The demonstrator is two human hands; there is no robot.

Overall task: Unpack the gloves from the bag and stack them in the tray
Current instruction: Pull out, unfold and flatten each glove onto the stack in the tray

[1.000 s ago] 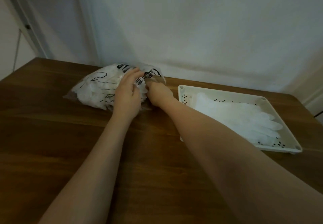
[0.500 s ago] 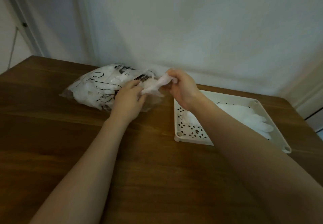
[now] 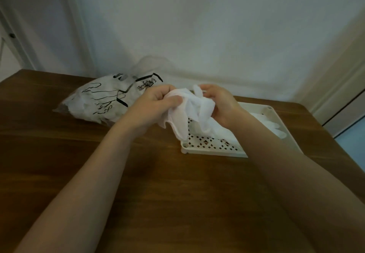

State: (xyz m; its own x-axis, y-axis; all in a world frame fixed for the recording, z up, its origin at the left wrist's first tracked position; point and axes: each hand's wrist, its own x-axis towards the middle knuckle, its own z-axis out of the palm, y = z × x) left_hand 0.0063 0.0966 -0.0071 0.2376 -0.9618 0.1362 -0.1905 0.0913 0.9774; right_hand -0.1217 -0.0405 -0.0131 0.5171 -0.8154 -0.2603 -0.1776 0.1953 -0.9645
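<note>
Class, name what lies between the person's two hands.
In the head view, a crumpled white glove stretches between left hand and right hand; both grip it.

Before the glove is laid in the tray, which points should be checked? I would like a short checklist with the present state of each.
1. Glove is out of the bag: ok.
2. Left hand and right hand both hold it: ok.
3. Glove is spread flat for stacking: not ok, it hangs crumpled.
4. Tray is near, below the glove: ok.
5. Gloves in the tray lie flat: ok.
6. Only one glove is held: cannot tell.
</note>
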